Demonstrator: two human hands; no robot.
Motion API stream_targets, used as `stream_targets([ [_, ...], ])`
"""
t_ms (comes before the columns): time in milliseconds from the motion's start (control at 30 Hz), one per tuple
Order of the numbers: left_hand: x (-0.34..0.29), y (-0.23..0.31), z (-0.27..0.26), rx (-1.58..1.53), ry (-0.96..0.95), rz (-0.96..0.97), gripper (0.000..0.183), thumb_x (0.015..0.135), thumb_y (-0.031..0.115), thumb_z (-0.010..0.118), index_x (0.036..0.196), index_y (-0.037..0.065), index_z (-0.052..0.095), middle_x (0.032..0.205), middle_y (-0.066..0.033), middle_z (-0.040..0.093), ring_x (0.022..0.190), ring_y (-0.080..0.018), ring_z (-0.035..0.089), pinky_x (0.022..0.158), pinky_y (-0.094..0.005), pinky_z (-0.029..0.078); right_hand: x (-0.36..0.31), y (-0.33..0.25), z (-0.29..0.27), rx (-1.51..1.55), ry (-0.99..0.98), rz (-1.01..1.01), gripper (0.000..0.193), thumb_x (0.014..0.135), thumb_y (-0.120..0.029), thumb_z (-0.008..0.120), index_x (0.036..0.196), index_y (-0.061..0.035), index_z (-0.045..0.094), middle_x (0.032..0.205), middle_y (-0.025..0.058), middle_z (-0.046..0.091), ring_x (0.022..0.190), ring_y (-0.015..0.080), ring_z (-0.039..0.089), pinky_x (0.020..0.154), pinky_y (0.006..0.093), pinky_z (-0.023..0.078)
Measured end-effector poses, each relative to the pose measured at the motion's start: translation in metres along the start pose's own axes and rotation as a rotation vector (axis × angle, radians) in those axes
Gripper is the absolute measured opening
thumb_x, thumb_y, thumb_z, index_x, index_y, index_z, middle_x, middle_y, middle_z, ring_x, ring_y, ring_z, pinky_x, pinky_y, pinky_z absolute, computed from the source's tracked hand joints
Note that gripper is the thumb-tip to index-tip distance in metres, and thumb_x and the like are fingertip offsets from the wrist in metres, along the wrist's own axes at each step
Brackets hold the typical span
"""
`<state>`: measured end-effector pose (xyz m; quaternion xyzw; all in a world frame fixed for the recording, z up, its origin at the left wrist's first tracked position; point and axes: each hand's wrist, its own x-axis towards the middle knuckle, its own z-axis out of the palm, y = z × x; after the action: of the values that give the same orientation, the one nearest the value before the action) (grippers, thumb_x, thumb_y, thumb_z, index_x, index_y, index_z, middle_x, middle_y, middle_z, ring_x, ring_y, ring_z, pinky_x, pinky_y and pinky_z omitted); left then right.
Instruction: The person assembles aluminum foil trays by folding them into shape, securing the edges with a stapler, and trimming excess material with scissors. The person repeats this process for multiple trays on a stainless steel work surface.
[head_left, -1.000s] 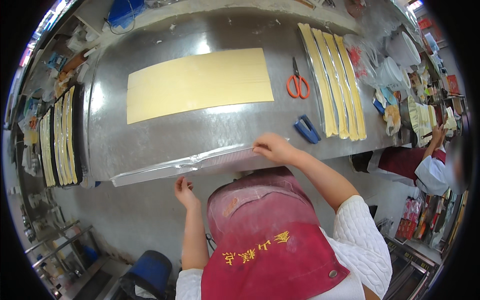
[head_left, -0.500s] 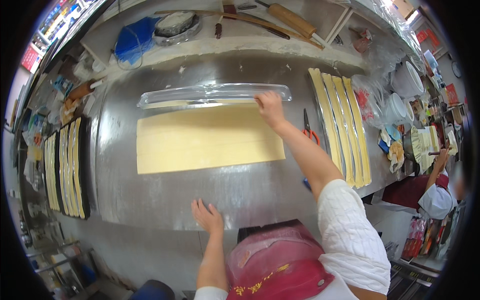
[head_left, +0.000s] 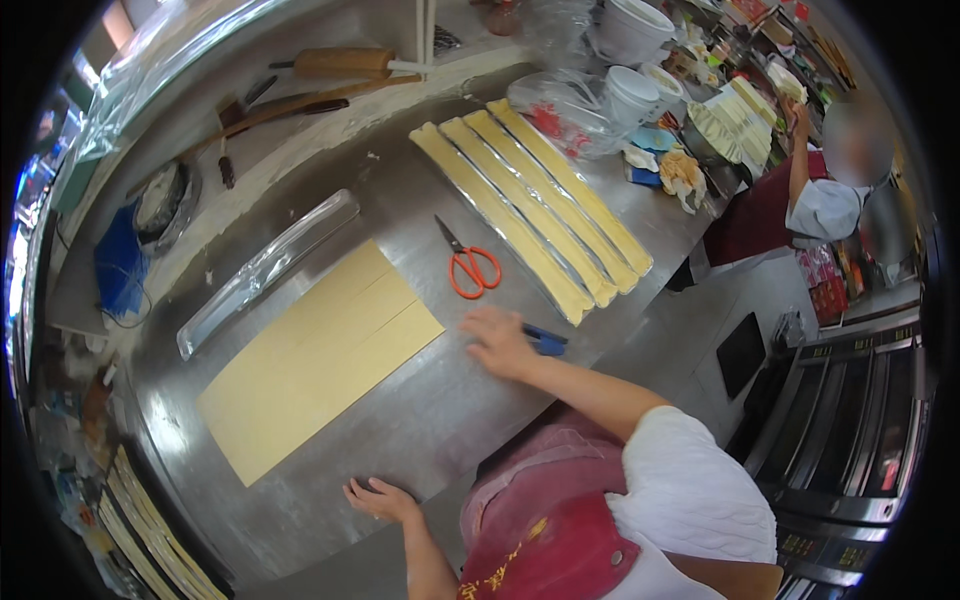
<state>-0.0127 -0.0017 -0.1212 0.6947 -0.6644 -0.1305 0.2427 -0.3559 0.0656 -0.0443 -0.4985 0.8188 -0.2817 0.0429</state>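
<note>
Head view, centre right: the right hand (head_left: 500,342) lies open and flat, holding nothing, its fingers just touching the blue tool (head_left: 545,341), so it should close squarely around the handle while the empty left hand (head_left: 378,497) steadies the table edge (head_left: 440,490).

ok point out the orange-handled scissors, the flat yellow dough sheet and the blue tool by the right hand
orange-handled scissors (head_left: 472,268), head view, on the handle loops
flat yellow dough sheet (head_left: 320,358), head view, its middle
blue tool (head_left: 546,341), head view, its exposed end

Scissors (head_left: 470,265) lie between dough sheet (head_left: 320,355) and strips (head_left: 530,200).
</note>
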Motion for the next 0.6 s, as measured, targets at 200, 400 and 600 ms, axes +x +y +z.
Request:
stream_targets([
  [200,-0.002,-0.006,0.000,-0.015,0.089,0.018,0.043,0.093,0.028,0.044,0.123,-0.003,0.048,0.135,-0.0230,0.036,0.125,-0.0375,0.034,0.101,-0.0480,0.029,-0.032,0.160,-0.104,-0.041,0.340,0.231,0.033,0.072,-0.010,0.065,0.104,-0.0074,0.058,0.108,0.0117,0.057,0.108,0.0319,0.049,0.092,0.0425,0.037],
  [400,-0.047,0.057,0.002,0.046,0.091,-0.023,0.048,0.094,0.033,0.041,0.125,-0.003,0.046,0.137,-0.0252,0.031,0.128,-0.0392,0.029,0.103,-0.0491,0.025,0.039,0.316,-0.181,-0.089,0.454,0.316,0.028,0.075,-0.007,0.063,0.102,-0.0042,0.059,0.102,0.0158,0.059,0.100,0.0341,0.053,0.087,0.0407,0.042],
  [600,-0.118,0.143,0.020,0.042,0.093,-0.060,0.049,0.093,0.035,0.043,0.125,-0.003,0.046,0.137,-0.0245,0.031,0.126,-0.0387,0.030,0.103,-0.0484,0.024,0.144,0.434,-0.245,-0.150,0.456,0.316,0.017,0.080,-0.009,0.059,0.095,-0.0025,0.063,0.095,0.0151,0.062,0.095,0.0337,0.055,0.082,0.0409,0.045],
])
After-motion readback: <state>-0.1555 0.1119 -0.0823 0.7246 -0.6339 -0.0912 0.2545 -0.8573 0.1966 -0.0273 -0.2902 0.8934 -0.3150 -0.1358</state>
